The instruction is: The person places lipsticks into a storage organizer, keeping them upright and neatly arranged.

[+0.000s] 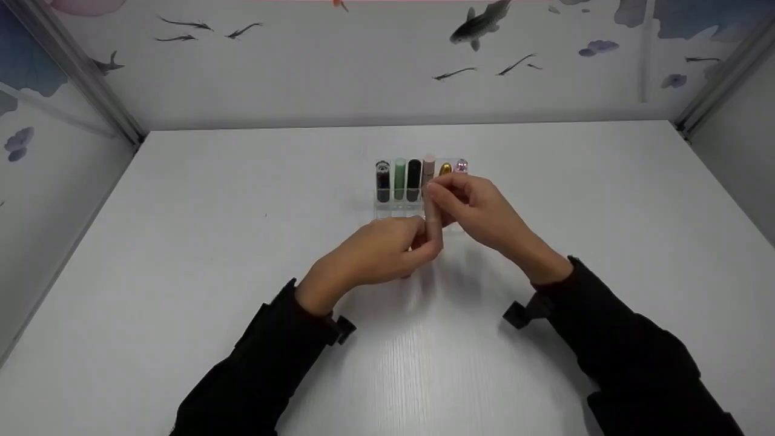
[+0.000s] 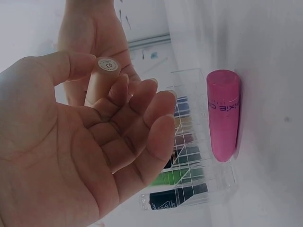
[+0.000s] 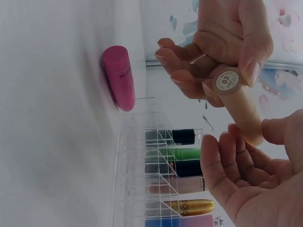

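Between both hands is a slim beige cosmetic tube (image 1: pixel 433 221), tilted, with a round label marked 03 on its base. My left hand (image 1: pixel 381 251) pinches the labelled end between thumb and forefinger; its other fingers are loosely curved in the left wrist view. At the opposite, rounded end, the thumb and fingertips of my right hand (image 1: pixel 478 209) hold the tube. Just beyond the hands stands a clear lipstick rack (image 1: pixel 393 212). A bright pink tube (image 2: pixel 223 118) lies on the table before the rack, hidden by the hands in the head view.
Upright in the rack are a dark tube (image 1: pixel 382 181), a green tube (image 1: pixel 399 178), a black tube (image 1: pixel 414 178), a pale pink tube (image 1: pixel 428 165), a gold tube (image 3: pixel 191 207) and a blue-and-pink one (image 3: pixel 180 221). Printed panels (image 1: pixel 303 72) enclose the white table (image 1: pixel 212 200).
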Available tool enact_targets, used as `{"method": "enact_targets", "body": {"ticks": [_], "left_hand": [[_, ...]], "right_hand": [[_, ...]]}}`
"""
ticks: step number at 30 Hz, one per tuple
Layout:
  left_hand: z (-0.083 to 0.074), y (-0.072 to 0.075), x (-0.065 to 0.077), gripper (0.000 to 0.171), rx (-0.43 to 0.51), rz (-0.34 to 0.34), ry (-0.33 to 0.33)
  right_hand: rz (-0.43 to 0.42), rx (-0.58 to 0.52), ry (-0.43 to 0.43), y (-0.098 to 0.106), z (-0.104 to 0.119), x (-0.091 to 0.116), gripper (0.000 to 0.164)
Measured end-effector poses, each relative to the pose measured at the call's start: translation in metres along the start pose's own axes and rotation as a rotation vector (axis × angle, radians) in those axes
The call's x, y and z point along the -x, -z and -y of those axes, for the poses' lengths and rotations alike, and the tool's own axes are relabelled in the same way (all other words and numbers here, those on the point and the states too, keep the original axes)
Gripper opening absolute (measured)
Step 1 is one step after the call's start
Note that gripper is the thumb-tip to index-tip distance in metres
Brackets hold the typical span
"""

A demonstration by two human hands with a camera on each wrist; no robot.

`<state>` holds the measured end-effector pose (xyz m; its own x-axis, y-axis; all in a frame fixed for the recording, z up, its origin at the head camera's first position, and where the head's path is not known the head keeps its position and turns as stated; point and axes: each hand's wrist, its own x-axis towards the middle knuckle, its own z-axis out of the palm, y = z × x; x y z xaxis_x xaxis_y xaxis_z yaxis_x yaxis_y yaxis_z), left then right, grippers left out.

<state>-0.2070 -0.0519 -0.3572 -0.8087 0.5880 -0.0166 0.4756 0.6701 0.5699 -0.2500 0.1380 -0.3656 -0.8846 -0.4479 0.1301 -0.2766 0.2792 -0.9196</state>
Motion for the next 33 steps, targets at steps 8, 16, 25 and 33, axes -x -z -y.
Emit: {"method": "enact_targets", "body": {"ticks": [8, 16, 25, 33], "left_hand": [[0.001, 0.001, 0.000, 0.034, 0.025, 0.008, 0.015], [0.003, 0.004, 0.000, 0.035, 0.028, 0.027, 0.019], [0.006, 0.012, 0.001, 0.031, -0.060, -0.078, 0.068], [0.009, 0.017, 0.000, 0.027, -0.153, -0.166, 0.162]], "right_hand": [[-0.014, 0.013, 0.012, 0.000, 0.000, -0.001, 0.039], [-0.048, 0.074, 0.018, 0.005, 0.002, 0.000, 0.041], [-0.136, 0.054, 0.063, 0.018, 0.011, 0.002, 0.039], [-0.196, 0.114, 0.107, 0.027, 0.013, 0.002, 0.035]]}}
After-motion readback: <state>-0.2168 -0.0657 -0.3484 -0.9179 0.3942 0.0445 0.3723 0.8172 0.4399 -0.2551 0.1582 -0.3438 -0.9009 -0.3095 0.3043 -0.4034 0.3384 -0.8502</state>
